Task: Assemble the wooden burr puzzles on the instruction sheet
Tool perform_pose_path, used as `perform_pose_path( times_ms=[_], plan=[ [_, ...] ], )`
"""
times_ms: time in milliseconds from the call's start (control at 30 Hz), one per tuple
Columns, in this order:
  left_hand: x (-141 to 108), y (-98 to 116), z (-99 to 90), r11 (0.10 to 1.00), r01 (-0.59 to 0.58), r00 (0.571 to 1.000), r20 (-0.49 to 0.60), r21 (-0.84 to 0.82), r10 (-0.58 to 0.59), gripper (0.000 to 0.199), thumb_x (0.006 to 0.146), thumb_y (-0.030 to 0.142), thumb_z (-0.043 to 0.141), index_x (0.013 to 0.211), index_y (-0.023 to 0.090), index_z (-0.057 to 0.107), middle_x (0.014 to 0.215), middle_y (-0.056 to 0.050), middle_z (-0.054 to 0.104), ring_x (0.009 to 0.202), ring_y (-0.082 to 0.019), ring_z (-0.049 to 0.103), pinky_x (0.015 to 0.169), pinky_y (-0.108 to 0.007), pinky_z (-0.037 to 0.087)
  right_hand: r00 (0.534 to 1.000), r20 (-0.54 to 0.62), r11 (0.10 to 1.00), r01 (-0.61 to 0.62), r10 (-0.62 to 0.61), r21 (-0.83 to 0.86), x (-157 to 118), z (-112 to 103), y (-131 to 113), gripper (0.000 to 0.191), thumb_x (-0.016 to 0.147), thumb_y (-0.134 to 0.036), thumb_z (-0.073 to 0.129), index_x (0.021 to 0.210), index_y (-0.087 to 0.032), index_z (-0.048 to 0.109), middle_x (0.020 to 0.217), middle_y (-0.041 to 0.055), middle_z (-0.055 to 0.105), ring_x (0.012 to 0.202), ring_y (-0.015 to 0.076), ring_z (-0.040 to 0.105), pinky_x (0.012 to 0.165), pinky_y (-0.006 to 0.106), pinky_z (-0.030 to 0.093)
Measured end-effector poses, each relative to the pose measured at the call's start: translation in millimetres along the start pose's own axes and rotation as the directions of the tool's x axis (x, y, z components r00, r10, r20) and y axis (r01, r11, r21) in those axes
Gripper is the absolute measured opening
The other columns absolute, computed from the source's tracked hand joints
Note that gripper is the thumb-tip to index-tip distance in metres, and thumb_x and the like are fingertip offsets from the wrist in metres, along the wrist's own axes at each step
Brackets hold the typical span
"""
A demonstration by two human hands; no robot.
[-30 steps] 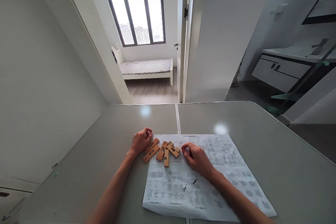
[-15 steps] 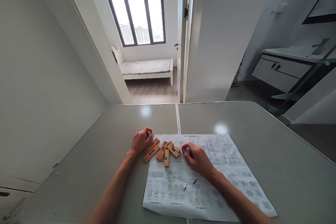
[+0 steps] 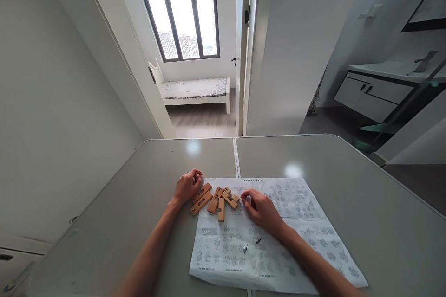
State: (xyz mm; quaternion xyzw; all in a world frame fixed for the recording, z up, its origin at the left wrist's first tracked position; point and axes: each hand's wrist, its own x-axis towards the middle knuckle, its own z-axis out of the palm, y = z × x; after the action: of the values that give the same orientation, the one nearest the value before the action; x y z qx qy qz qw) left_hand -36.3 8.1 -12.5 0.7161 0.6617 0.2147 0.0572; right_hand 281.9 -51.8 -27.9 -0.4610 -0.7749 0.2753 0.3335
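Wooden puzzle pieces (image 3: 213,205) lie around the left edge of the printed sheet (image 3: 230,248): two slant parallel, near ends leftward; a notched block (image 3: 221,216) points lengthwise toward the wearer. The right hand (image 3: 258,209) is half-curled, empty; the left hand (image 3: 188,186) is folded, contents indiscernible.

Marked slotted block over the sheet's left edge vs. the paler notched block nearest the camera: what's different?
Color: the slotted block is reddish brown; the notched block is lighter tan.
Cutout: the slotted block has an enclosed slot; the notched block's cutout opens at its side.
Placement: the slotted block lies diagonally across the sheet's left edge; the notched block points toward the camera, fully over the sheet.
Shared: both look wooden and elongated.
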Motion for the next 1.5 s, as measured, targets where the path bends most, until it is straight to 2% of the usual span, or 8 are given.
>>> perform_pose_path(
  times_ms=[433, 667, 733, 800, 900, 1033, 1200, 1500],
  plan=[
    [-1, 0, -0.5, 1.0, -0.011, 1.0, -0.009, -0.008, 0.011, 0.023, 0.094, 0.035, 0.049, 0.101, 0.025, 0.069, 0.08, -0.002, 0.075, 0.071, -0.02, 0.07, 0.067, -0.028, 0.047, 1.0, -0.002, 1.0, -0.004, 0.004, 0.013, 0, -1, -1, 0.019, 0.098, -0.027, 0.048, 0.097, -0.022, 0.066, 0.092, 0.0037, 0.072, 0.062, 0.0159, 0.062, 0.063, 0.028, 0.049],
    [-4, 6, -2.1, 0.999, -0.024, 0.999, -0.022, -0.036, 0.024, 0.028, 0.099, 0.042, 0.046, 0.099, 0.025, 0.068, 0.078, -0.001, 0.072, 0.068, -0.019, 0.068, 0.066, -0.029, 0.049, 1.0, -0.001, 1.0, 0.002, -0.002, 0.002, 0, -2, -4, 0.017, 0.097, -0.025, 0.048, 0.096, -0.022, 0.065, 0.091, 0.0032, 0.072, 0.061, 0.0153, 0.061, 0.062, 0.027, 0.048],
    [-6, 10, -3.0, 0.997, -0.058, 0.998, -0.022, -0.052, 0.057, 0.03, 0.1, 0.045, 0.046, 0.099, 0.024, 0.068, 0.087, -0.003, 0.073, 0.074, -0.019, 0.069, 0.071, -0.03, 0.052, 1.0, -0.002, 1.0, 0.005, -0.005, -0.001, 0, -2, -3, 0.017, 0.097, -0.024, 0.048, 0.096, -0.022, 0.064, 0.091, 0.0029, 0.072, 0.062, 0.0153, 0.062, 0.062, 0.027, 0.047],
    [-8, 17, -3.5, 0.991, -0.114, 0.993, -0.017, -0.064, 0.113, 0.03, 0.098, 0.048, 0.051, 0.102, 0.023, 0.067, 0.103, -0.007, 0.072, 0.09, -0.022, 0.069, 0.082, -0.033, 0.054, 1.0, -0.004, 1.0, 0.007, -0.007, -0.001, 0, -1, -2, 0.016, 0.097, -0.024, 0.048, 0.096, -0.022, 0.064, 0.092, 0.0026, 0.072, 0.063, 0.0153, 0.062, 0.062, 0.027, 0.047],
    [-12, 28, -3.0, 0.972, -0.221, 0.975, 0.02, -0.075, 0.223, 0.033, 0.09, 0.052, 0.064, 0.108, 0.025, 0.067, 0.125, -0.008, 0.067, 0.117, -0.027, 0.062, 0.102, -0.04, 0.049, 1.0, -0.006, 1.0, 0.005, -0.005, 0.003, 0, -1, -2, 0.016, 0.097, -0.024, 0.049, 0.096, -0.022, 0.064, 0.093, 0.0023, 0.072, 0.062, 0.0148, 0.062, 0.063, 0.026, 0.047],
    [-18, 40, -0.1, 0.945, -0.317, 0.942, 0.085, -0.083, 0.324, 0.047, 0.085, 0.059, 0.07, 0.12, 0.028, 0.065, 0.139, -0.007, 0.062, 0.131, -0.03, 0.054, 0.11, -0.045, 0.044, 1.0, -0.002, 1.0, -0.006, 0.006, -0.002, 0, -1, -3, 0.016, 0.098, -0.025, 0.049, 0.096, -0.022, 0.064, 0.093, 0.0025, 0.072, 0.063, 0.015, 0.062, 0.064, 0.026, 0.046],
    [-22, 42, 4.8, 0.941, -0.333, 0.932, 0.129, -0.057, 0.338, 0.057, 0.087, 0.06, 0.067, 0.134, 0.029, 0.057, 0.148, -0.01, 0.056, 0.136, -0.032, 0.05, 0.113, -0.049, 0.041, 1.0, 0.004, 1.0, -0.011, 0.011, -0.004, 1, -1, -2, 0.017, 0.098, -0.025, 0.048, 0.096, -0.022, 0.065, 0.093, 0.0032, 0.072, 0.064, 0.0156, 0.062, 0.065, 0.027, 0.046],
    [-21, 42, 6.0, 0.926, -0.373, 0.913, 0.153, -0.061, 0.378, 0.064, 0.085, 0.061, 0.069, 0.138, 0.028, 0.054, 0.147, -0.01, 0.055, 0.136, -0.033, 0.05, 0.113, -0.05, 0.041, 1.0, -0.003, 1.0, 0.007, -0.007, 0.008, 1, 0, 1, 0.016, 0.097, -0.023, 0.049, 0.096, -0.022, 0.064, 0.094, 0.0033, 0.072, 0.065, 0.0156, 0.062, 0.064, 0.026, 0.045]
  ],
)
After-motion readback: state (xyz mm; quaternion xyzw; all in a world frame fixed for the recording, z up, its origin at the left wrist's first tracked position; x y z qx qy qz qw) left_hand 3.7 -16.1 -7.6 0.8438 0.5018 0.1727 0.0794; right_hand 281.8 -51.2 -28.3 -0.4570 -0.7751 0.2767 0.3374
